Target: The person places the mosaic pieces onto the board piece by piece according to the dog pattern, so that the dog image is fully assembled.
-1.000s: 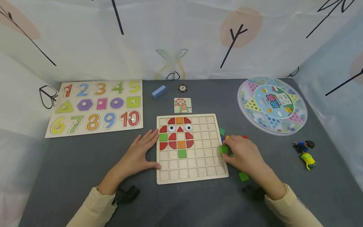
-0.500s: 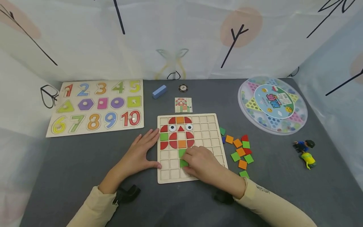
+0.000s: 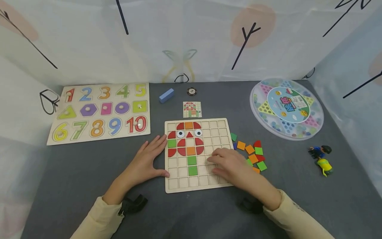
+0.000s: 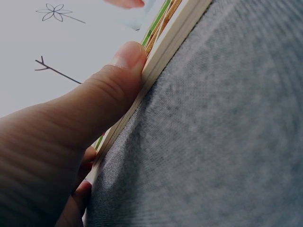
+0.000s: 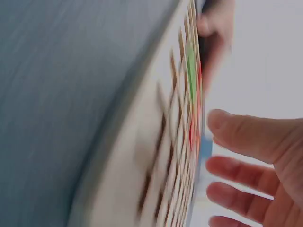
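A wooden grid board (image 3: 213, 179) lies in the middle of the table. Red, orange and green tiles and two eye tiles form a face in its left columns. Below the face, a green tile (image 3: 192, 160) sits directly above another green tile (image 3: 193, 170). My left hand (image 3: 142, 165) rests along the board's left edge, thumb and fingertips touching it; the thumb (image 4: 124, 59) lies against the rim in the left wrist view. Over the board's right half hovers my right hand (image 3: 232, 166), fingers spread and holding nothing. In the right wrist view its fingers (image 5: 241, 172) are apart.
Loose orange, green and red tiles (image 3: 253, 158) lie right of the board. A small pattern card (image 3: 192, 110), a blue block (image 3: 166, 96) and a round chip (image 3: 192, 91) sit behind it. A number puzzle (image 3: 101, 113), round game board (image 3: 287, 109) and toy figures (image 3: 322, 159) flank these.
My right hand carried a green tile from the right edge onto the board, set it below the other green one, let go and drew back rightward. My left hand stayed put.
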The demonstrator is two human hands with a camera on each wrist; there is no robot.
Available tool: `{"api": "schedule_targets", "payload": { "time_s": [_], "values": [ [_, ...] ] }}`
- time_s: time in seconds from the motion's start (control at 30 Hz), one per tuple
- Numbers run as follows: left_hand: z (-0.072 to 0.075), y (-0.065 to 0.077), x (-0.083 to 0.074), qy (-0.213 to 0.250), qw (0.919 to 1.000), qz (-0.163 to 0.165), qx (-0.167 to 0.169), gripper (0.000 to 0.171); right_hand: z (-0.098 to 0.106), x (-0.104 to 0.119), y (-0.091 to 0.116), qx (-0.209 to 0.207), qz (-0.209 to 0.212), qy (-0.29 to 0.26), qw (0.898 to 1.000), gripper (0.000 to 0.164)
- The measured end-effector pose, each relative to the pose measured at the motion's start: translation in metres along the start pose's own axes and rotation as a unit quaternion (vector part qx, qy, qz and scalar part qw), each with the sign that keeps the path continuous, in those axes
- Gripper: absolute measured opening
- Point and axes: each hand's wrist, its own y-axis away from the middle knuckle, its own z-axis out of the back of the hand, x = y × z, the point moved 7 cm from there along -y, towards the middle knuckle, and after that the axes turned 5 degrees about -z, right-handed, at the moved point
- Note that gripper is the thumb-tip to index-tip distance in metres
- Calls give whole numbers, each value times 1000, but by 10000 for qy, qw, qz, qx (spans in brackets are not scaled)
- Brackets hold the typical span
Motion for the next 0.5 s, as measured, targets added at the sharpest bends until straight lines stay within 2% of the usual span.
{"api": "schedule_targets", "payload": {
  "time_s": [0.1,0.23,0.37,0.5],
  "values": [
    [1,-1,-1,10,10000,-22,-27,112,14,-32,22,-109,-269,140,9995,34],
    [3,-1,-3,35,10000,-64,-41,112,21,-63,47,51,-640,452,9969,39],
    [4,0,-4,48,10000,-54,-32,112,20,-76,58,245,-797,612,9946,36],
    [3,0,-4,45,9999,-81,-41,111,17,-77,60,155,-711,675,9951,29]
  ]
}}
